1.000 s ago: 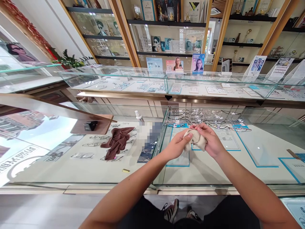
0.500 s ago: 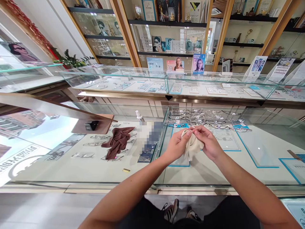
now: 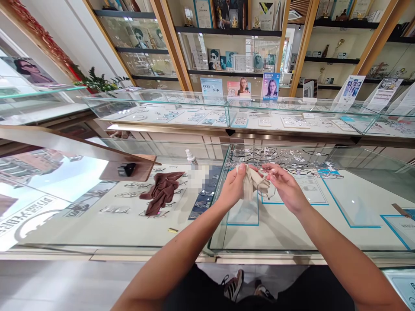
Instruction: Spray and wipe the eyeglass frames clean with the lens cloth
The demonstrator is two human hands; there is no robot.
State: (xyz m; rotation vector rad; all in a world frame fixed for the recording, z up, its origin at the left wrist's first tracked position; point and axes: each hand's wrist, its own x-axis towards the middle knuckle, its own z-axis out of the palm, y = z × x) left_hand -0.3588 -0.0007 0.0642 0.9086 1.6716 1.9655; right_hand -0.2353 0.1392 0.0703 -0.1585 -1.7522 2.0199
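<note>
My left hand [image 3: 234,185] is closed around a bunched beige cloth [image 3: 250,183], its thumb pressing on top. A pair of thin-rimmed eyeglasses [image 3: 269,195] pokes out of the cloth's right side, one rim showing and the rest covered. With thumb and fingertips, my right hand [image 3: 285,186] pinches the eyeglasses at their upper right. Both hands are above the glass display counter. To the left, a crumpled brown cloth [image 3: 163,190] lies on the counter, and behind it stands a white spray bottle [image 3: 190,157].
Several eyeglass frames [image 3: 292,160] are laid out in rows past my hands. A small yellow object [image 3: 173,230] is near the front left. A wooden stand with a mirror-like panel [image 3: 136,166] juts in from the left. Another glass showcase [image 3: 155,113] runs across behind.
My hands have moved apart, the left one going left with the beige cloth. The eyeglasses' rim now shows below my right fingers, where the cloth covered it before.
</note>
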